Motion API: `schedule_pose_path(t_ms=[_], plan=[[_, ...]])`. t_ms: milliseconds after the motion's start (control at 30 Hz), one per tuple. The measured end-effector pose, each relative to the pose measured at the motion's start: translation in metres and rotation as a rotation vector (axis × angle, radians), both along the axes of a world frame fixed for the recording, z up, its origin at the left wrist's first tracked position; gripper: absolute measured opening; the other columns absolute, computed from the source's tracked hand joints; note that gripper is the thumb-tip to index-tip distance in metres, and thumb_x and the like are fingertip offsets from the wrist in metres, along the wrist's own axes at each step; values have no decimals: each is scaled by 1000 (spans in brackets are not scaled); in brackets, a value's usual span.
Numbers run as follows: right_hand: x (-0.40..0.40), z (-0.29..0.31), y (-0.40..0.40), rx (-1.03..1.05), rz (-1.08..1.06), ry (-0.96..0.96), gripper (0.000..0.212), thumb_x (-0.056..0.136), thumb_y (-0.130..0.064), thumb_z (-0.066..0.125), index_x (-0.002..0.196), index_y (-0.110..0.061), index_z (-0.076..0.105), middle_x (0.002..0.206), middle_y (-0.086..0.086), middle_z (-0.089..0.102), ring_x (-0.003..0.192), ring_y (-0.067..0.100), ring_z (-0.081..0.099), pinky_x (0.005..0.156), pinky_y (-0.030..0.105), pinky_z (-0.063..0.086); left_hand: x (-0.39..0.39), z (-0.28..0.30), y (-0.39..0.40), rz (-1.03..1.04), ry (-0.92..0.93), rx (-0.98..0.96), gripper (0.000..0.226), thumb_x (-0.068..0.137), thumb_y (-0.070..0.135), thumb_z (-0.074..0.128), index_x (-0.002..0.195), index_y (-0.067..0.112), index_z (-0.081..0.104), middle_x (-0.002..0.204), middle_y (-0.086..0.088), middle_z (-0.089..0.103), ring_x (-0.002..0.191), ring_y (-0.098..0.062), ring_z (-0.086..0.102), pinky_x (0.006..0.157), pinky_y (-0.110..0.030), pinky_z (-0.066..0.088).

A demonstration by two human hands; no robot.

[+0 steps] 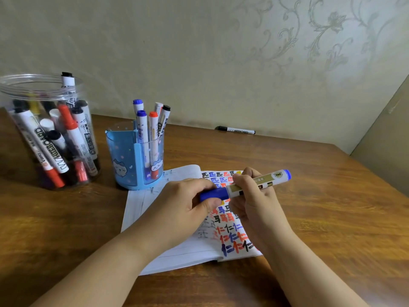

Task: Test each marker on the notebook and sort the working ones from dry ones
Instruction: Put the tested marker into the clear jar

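A blue marker (pixel 265 181) is held level above the open notebook (pixel 177 255). My right hand (pixel 254 202) grips its white barrel. My left hand (pixel 188 202) pinches its blue cap (pixel 213 194), which sits on the marker's left end. The notebook's right page carries rows of red, blue and black test marks, partly hidden by my hands. A clear round jar (pixel 44 134) at the left holds several markers. A blue pen holder (pixel 135 156) beside the notebook holds several markers standing upright.
A single black whiteboard marker (pixel 235 130) lies on the wooden table (pixel 309 173) near the wall at the back. A wall runs along the table's far edge, and a panel stands at the right.
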State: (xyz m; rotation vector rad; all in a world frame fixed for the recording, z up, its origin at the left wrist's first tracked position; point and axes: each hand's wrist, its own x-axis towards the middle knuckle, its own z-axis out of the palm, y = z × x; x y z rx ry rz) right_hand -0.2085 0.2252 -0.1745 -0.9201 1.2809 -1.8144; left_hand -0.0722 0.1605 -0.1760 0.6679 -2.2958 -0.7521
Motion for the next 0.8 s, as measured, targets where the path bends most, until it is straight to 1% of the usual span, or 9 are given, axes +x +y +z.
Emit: schedule_pose_path(t_ms=[133,333,400,467,533,600,633,733,800], plan=[[2,-3,1,-5,-22,-24,38,91,1,43,59,-17,30,48,-3,25,43,8,21,45,22,21,-1,-1,1,0,47,-18,27,85,33,60,112,28,62,87,23,53,91,20,46,76,0,37],[4,-7,0,-40,-33,-40,40,87,-2,50,55,-22,36,50,-3,27,45,9,23,47,24,21,-2,-1,5,9,48,-58,21,84,30,62,105,27,64,82,27,51,99,12,44,75,-2,36],[5,-8,-1,-31,-42,19,38,83,-11,55,52,-26,38,47,-6,29,42,8,24,45,21,24,-1,0,4,17,15,-42,18,85,32,60,103,34,59,85,28,51,91,15,48,72,-1,37],[5,-11,-4,17,-69,133,34,79,-24,60,51,-27,41,46,-7,31,42,8,26,47,24,26,-1,1,0,33,-58,-28,19,88,34,56,107,36,55,93,25,54,83,12,50,67,-2,39],[4,-10,-4,78,-81,225,36,83,-33,68,56,-26,46,48,-5,35,44,9,30,50,28,28,-2,1,-4,54,-120,-37,20,90,34,53,110,36,52,102,19,57,86,5,51,65,-5,39],[2,-3,-1,86,-72,240,27,74,-44,67,66,-22,53,50,-4,43,46,8,37,52,26,32,0,1,-9,105,-149,-44,20,91,35,50,111,34,50,107,16,58,91,1,51,65,-6,39],[1,0,1,78,-73,213,30,70,-47,64,72,-18,56,51,-4,46,48,8,39,52,25,33,2,2,-12,139,-164,-44,20,92,35,49,112,33,50,107,15,58,91,0,51,66,-7,39],[0,12,2,57,-112,161,25,83,-38,56,79,-13,56,55,-2,50,51,9,40,53,24,35,5,6,-21,191,-203,-61,22,93,34,48,114,31,50,109,10,59,92,-4,52,71,-17,45],[5,22,-2,61,-124,249,19,91,-30,53,85,-12,57,58,-1,54,52,8,45,55,23,38,7,14,-24,197,-190,-84,22,93,33,49,114,28,50,109,7,60,93,-7,53,75,-22,46]])
